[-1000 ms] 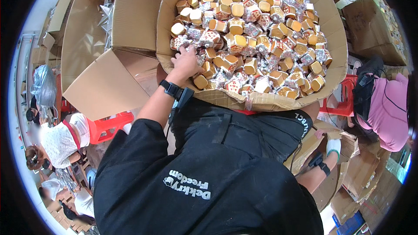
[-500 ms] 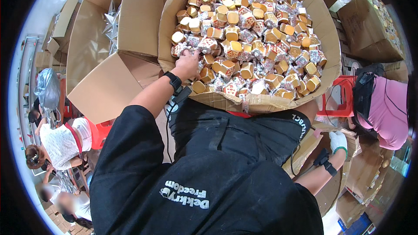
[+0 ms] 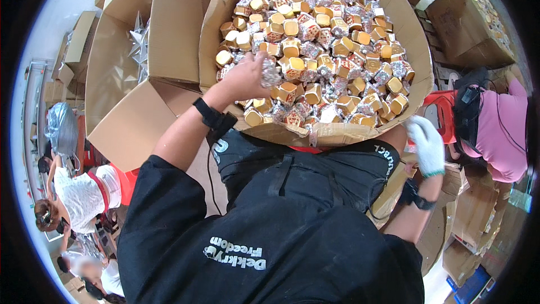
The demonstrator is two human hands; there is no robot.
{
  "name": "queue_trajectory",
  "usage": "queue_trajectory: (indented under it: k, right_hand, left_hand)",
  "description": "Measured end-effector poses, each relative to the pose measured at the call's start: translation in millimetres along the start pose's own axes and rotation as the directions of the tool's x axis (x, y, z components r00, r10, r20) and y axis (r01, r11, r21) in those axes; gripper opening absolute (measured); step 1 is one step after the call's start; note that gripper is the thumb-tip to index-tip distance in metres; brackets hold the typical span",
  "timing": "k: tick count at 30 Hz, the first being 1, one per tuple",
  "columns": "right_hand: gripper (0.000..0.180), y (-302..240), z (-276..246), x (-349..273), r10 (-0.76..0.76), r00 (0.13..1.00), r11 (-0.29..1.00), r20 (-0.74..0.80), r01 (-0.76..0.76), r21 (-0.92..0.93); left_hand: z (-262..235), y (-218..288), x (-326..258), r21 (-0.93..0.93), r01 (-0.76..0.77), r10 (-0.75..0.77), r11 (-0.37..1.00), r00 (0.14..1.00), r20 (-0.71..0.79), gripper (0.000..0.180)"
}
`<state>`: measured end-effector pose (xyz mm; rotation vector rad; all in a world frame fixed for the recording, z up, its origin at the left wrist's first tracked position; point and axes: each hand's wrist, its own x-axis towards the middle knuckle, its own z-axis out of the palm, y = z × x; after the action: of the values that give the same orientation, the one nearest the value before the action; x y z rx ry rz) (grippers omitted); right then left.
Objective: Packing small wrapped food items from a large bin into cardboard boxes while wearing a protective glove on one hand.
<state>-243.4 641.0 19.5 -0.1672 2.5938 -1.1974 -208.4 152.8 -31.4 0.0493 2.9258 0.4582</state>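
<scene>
My bare left hand (image 3: 246,80), with a black band at its wrist, is above the left part of a big cardboard box. Its fingers close on a small glittery silver ornament (image 3: 271,73), partly hidden by the hand. Below lies a heap of similar house-like ornaments (image 3: 323,50), with gold bases, red-and-white sides and silver glitter. The heaped box (image 3: 419,19) rests in front of my lap. My right hand (image 3: 426,145), in a white knitted glove with a green cuff, is raised beside the box's near right edge. Its fingers look stretched out, with nothing seen in them.
Left of the heap, an open carton (image 3: 121,39) holds silver star shapes (image 3: 139,45); its flap (image 3: 132,126) leans toward me. Another open carton (image 3: 396,191) stands below my right arm. Co-workers sit at left and right, near red stools (image 3: 441,112). More cartons stand at the far right.
My left hand has lifted off the heap with a silver ornament in its fingers. My gloved right hand has risen from the lower right carton toward the heaped box.
</scene>
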Motion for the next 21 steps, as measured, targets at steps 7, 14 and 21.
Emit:
queue_trajectory:
  k: [7, 14, 21]
  right_hand:
    - [0.026, 14, 185, 126, -0.483, 0.871, 0.874, 0.087, 0.474, 0.109]
    - [0.037, 5, 250, 167, -0.209, 0.978, 0.914, 0.006, 0.198, -0.354]
    - [0.036, 41, 258, 176, -0.198, 0.969, 0.862, 0.147, 0.243, -0.446]
  left_hand:
    - [34, 91, 38, -0.007, -0.293, 0.292, 0.956, 0.954, -0.063, 0.108]
    - [86, 106, 48, -0.118, -0.259, 0.239, 0.959, 0.958, -0.161, 0.118]
    - [130, 91, 38, -0.342, -0.274, 0.187, 0.899, 0.946, -0.265, 0.115]
